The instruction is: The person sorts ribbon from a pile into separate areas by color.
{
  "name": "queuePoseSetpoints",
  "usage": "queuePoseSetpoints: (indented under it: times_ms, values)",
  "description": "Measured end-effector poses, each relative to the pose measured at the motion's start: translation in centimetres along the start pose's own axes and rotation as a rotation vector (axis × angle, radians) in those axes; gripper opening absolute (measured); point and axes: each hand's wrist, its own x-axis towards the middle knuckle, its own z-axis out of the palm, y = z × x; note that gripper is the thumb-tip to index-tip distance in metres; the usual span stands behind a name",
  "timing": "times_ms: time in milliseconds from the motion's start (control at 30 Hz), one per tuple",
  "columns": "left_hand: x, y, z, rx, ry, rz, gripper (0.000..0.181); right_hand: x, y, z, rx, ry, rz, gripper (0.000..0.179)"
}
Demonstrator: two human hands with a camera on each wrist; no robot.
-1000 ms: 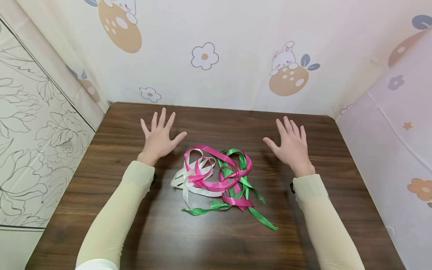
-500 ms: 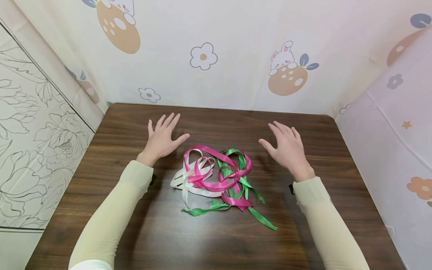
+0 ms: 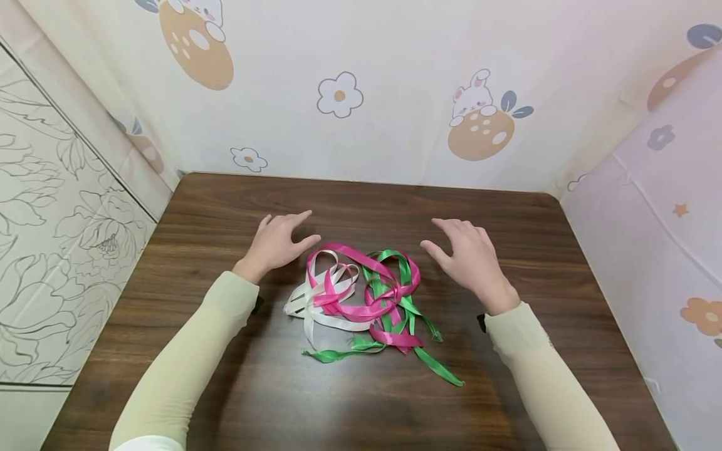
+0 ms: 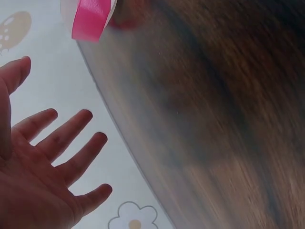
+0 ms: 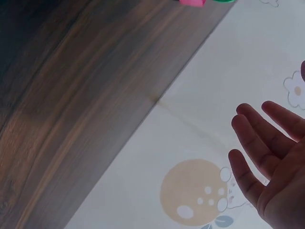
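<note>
A loose tangle of ribbons lies mid-table in the head view: a white ribbon (image 3: pixel 340 322) on the left, a pink ribbon (image 3: pixel 361 311) looping across the others, and a green ribbon (image 3: pixel 438 367) on the right with frayed ends. Just beyond the white loops, to the upper left, my left hand (image 3: pixel 274 243) hovers with thumb and fingers spread apart, holding nothing. On the other side my right hand (image 3: pixel 470 257) is likewise free of any object, its thumb towards the green loops. Pink ribbon (image 4: pixel 90 20) also shows at the top of the left wrist view.
The dark wooden table (image 3: pixel 361 407) has rounded far corners. Behind it hangs a pale curtain (image 3: pixel 395 75) printed with rabbits and flowers. A panel with line-drawn flowers (image 3: pixel 62 250) stands at the left, and patterned cloth (image 3: pixel 648 207) borders the right side.
Both hands have moved inward and slightly nearer to the ribbons, from widely splayed fingers to more relaxed, slightly bent ones. The ribbons have stayed put.
</note>
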Motion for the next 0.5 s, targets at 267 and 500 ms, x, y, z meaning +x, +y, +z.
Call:
queuePoseSetpoints:
  times_ms: [267, 500]
  values:
    - [0.1, 0.2, 0.6, -0.025, -0.005, 0.034, 0.068, -0.4, -1.0, 0.7, 0.015, 0.005, -0.04, 0.047]
    - [0.0, 0.4, 1.1, -0.023, -0.013, 0.048, 0.064, -0.7, -1.5, 1.4, 0.026, 0.004, -0.07, 0.044]
